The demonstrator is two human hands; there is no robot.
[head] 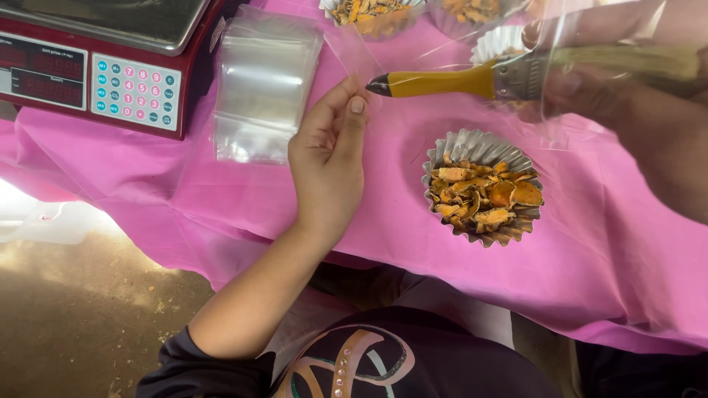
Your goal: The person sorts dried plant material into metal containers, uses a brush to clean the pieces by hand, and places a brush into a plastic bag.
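Left hand (328,158) pinches a clear bag (472,51) open while right hand (590,88), behind the plastic, apparently grips a yellow-handled brush (442,81); next comes steadying the mouth.

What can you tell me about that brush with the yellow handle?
The brush is a flat paintbrush lying nearly level above the pink cloth. Its yellow handle ends in a black tip pointing left; a ridged silvery metal band joins it to pale tan bristles on the right. It sits inside a clear plastic bag, whose film blurs the bristle end. The right hand holds it near the band; the left hand pinches the bag's edge by the tip.
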